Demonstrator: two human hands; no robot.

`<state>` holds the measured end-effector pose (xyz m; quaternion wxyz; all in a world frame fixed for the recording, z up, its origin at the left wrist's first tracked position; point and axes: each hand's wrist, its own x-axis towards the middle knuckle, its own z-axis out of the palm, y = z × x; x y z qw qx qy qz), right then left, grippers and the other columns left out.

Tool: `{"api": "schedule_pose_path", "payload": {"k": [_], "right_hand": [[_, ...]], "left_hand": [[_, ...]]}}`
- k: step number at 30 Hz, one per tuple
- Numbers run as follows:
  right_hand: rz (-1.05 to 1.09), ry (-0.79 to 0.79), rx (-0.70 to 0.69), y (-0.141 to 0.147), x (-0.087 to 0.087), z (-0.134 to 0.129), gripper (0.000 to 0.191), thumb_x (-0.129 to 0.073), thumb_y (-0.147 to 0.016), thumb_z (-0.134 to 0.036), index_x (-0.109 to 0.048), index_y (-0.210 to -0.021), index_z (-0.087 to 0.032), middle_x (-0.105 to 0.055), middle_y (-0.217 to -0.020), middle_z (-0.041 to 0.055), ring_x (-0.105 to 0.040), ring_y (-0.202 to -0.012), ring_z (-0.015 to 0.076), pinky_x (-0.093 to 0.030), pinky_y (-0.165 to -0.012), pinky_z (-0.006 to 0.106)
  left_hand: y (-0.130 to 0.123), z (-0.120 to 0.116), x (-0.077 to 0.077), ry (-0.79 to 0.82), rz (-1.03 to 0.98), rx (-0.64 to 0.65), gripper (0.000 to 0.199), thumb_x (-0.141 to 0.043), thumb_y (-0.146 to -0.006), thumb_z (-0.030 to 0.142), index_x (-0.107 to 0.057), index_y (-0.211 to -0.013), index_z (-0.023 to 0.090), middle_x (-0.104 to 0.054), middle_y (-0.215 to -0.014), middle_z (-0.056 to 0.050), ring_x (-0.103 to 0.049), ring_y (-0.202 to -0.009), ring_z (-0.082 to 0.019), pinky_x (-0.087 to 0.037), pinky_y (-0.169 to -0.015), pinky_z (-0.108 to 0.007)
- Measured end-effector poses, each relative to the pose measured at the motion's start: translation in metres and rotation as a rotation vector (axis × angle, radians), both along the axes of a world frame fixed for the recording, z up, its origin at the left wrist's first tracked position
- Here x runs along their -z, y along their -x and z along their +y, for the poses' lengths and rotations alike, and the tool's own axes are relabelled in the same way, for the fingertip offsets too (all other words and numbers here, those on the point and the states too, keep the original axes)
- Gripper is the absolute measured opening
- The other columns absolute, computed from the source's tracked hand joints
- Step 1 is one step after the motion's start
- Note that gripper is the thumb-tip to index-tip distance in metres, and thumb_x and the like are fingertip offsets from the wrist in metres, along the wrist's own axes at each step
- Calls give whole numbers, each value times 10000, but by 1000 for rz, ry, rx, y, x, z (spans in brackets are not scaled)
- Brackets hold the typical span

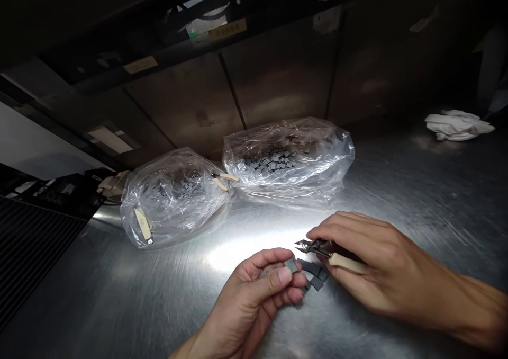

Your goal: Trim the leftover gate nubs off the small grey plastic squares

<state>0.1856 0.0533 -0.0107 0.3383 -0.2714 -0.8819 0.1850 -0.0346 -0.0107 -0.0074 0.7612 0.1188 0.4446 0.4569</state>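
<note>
Between thumb and fingers, my left hand (264, 293) pinches a small grey square piece (291, 265). My right hand (377, 263) is wrapped round a pair of nippers (349, 263) with cream handles. Their metal jaws (305, 246) point left, a little above the grey piece and apart from it. Several dark grey flat pieces (316, 282) show between and below the hands, by the left fingertips; the left hand partly hides them.
A clear plastic bag (317, 173) with many grey pieces lies at the back. Another clear bag (174, 211) with grey pieces lies left, with a cream-handled tool (225, 180) and a cream utility knife (142, 224) on it. A white cloth (456, 126) rests far right on the metal table (159, 301).
</note>
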Motion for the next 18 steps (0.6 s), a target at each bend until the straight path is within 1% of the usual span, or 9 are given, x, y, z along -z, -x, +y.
{"api": "schedule_pose_path", "payload": {"k": [2, 4, 6, 11, 14, 18], "right_hand": [[-46, -87, -1, -1, 2, 2, 324, -556, -887, -34, -602, -1176, -172, -692, -933, 43, -643, -829, 204, -506, -735, 359], [-72, -111, -5, -2, 4, 3, 323, -561, -884, -34, -599, -1179, -161, -686, -921, 47, -636, -823, 212, -498, -728, 365], [-87, -113, -6, -2, 6, 4, 314, -563, -886, -36, -606, -1173, -155, -679, -903, 48, -628, -807, 214, -490, -720, 365], [-101, -124, -4, -2, 10, 5, 295, -553, -904, -52, -617, -1173, -156, -680, -905, 51, -627, -798, 214, -481, -740, 371], [-102, -110, -16, -2, 11, 5, 305, -560, -895, -45, -611, -1174, -157, -662, -886, 41, -606, -789, 210, -471, -736, 370], [-96, -89, -39, -1, 10, 3, 308, -563, -885, -43, -612, -1165, -163, -649, -881, 37, -590, -780, 207, -457, -716, 362]], "left_hand": [[0, 0, 0, 8, 3, -11, 226, -921, -724, 89, -824, -927, 113, -809, -890, -86, -767, -781, -147, -626, -726, -211], [1, 0, -1, 24, 10, -24, 231, -936, -700, 87, -832, -906, 111, -815, -884, -89, -769, -770, -146, -628, -724, -204], [1, 0, -1, 39, 17, -29, 217, -932, -707, 90, -835, -900, 104, -822, -898, -99, -774, -772, -149, -632, -725, -200], [2, 1, -2, 49, 25, -19, 153, -876, -780, 83, -830, -926, 88, -829, -964, -130, -786, -806, -156, -637, -723, -191], [1, 1, -1, 54, 27, -38, 137, -860, -792, 67, -825, -921, 101, -826, -931, -127, -783, -785, -155, -640, -698, -197], [1, 1, 0, 68, 47, -102, 200, -844, -804, 56, -821, -995, 113, -818, -875, -119, -775, -737, -153, -649, -679, -218]]}}
